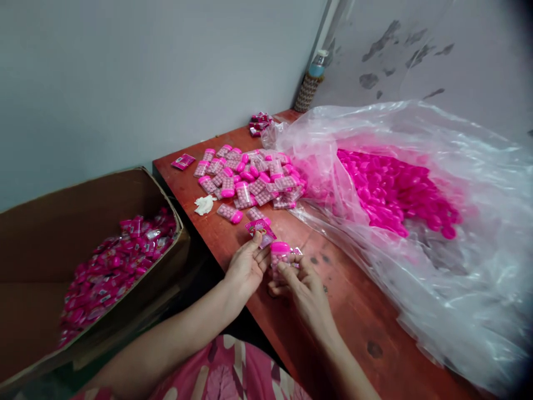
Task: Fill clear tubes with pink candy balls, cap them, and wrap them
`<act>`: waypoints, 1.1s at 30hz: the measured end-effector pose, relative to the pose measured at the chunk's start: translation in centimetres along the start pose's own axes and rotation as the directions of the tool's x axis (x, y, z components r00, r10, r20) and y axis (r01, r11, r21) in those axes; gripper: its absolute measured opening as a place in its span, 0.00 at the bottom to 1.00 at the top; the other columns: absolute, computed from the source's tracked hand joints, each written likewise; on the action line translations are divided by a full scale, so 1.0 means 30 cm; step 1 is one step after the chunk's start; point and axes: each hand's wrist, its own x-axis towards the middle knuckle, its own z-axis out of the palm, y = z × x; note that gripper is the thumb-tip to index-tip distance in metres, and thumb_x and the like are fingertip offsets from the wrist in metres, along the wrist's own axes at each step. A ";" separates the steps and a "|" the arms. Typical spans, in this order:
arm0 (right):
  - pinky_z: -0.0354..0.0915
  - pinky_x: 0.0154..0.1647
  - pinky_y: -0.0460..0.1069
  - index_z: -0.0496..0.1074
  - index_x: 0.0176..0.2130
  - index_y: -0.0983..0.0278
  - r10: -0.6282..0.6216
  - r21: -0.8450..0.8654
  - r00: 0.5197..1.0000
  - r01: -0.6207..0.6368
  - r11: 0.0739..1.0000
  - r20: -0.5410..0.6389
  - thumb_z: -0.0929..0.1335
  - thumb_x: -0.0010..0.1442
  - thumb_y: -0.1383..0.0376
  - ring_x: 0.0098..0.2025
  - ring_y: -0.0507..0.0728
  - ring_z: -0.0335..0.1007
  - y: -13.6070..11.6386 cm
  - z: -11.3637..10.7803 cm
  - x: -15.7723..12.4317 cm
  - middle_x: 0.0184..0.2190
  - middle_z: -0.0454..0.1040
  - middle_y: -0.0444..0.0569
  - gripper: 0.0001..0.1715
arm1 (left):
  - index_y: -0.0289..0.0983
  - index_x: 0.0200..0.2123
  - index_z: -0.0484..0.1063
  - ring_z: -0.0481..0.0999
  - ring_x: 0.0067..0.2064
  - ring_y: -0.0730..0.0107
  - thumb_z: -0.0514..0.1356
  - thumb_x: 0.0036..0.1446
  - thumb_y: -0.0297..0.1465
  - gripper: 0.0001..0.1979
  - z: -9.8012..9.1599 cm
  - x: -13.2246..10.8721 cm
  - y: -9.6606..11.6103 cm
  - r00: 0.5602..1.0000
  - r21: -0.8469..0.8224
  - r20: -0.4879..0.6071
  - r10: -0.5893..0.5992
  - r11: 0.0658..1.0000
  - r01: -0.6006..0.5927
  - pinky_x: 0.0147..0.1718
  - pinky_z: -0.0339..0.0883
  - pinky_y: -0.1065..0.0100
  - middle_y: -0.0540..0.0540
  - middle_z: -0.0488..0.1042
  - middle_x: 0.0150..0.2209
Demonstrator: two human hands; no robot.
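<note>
My left hand (pixel 246 265) pinches a small pink printed wrapper (pixel 262 230) between thumb and fingers, above the near edge of the red table. Right beside it, my right hand (pixel 306 283) grips a clear candy container (pixel 280 255) with a pink cap and small pink balls inside. The cap points away from me. A bit of shiny wrapping shows behind the right fingers; I cannot make out what it belongs to. Just past my hands lies a heap of similar capped containers (pixel 244 186), some on their sides.
A large clear plastic bag (pixel 441 289) of loose pink caps (pixel 383 189) covers the table's right side. Left of the table stands a cardboard box (pixel 158 186) with many wrapped packs (pixel 112 266). A flat wrapper (pixel 183 161), white scrap (pixel 205 204) and bottle (pixel 310 83) sit farther off.
</note>
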 end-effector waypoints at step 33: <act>0.65 0.16 0.42 0.62 0.31 0.64 -0.048 0.103 0.995 0.038 0.994 0.087 0.72 0.50 0.57 0.17 0.50 0.69 0.019 -0.045 0.037 0.21 0.73 0.43 0.18 | 0.26 0.23 0.73 0.70 0.21 0.73 0.69 0.41 0.32 0.13 0.014 -0.013 0.045 0.933 0.593 0.311 -0.182 0.805 -0.041 0.23 0.63 0.72 0.45 0.71 0.20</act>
